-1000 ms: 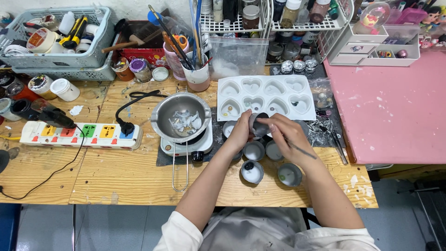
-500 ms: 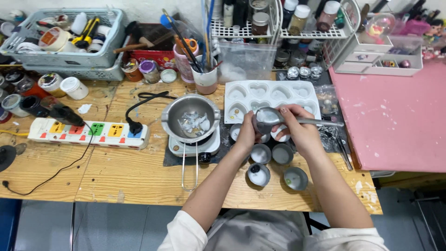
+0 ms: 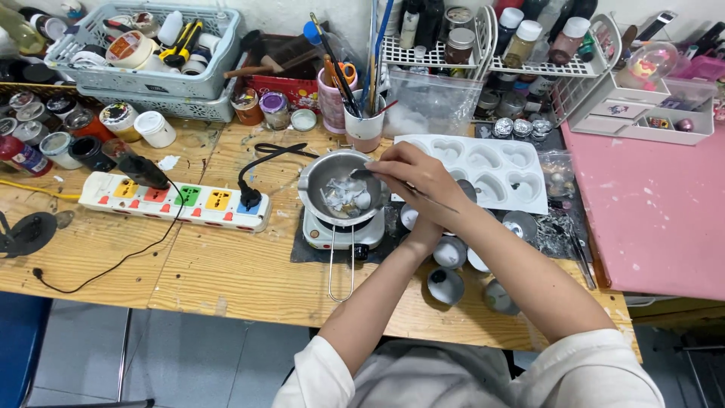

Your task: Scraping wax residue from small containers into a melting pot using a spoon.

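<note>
Two bare hands are working at the middle of a cluttered wooden worktop (image 3: 189,264). The right hand (image 3: 419,177) is reaching across toward ten o'clock, its grip pinched together on a thin metal spoon (image 3: 361,173) whose bowl is hanging over the right rim of a small metal pan (image 3: 340,189). The pan is sitting on a little white electric hotplate (image 3: 340,236), its wire handle pointing toward six o'clock, and white flaky pieces (image 3: 346,198) are lying in its bottom. The left hand (image 3: 424,233) is lying mostly hidden under the right forearm, at five o'clock from the pan; whether its grip is closed on anything cannot be told.

Several small round metal tins (image 3: 445,285) are standing just beside the left wrist, at four to five o'clock from the pan. At two o'clock from the pan, a white mould tray (image 3: 495,170) with heart-shaped hollows is lying flat, partly covered by the right hand. At nine o'clock, a white power strip (image 3: 177,200) with coloured sockets is lying along the worktop, a black plug (image 3: 249,195) sitting in its right end. At twelve o'clock, a cup of brushes and pens (image 3: 364,125) is standing just behind the pan. At eleven o'clock, a grey plastic basket (image 3: 155,79) of tape rolls and tools is sitting at the back. At three o'clock, a pink surface (image 3: 657,211) is adjoining the worktop
</note>
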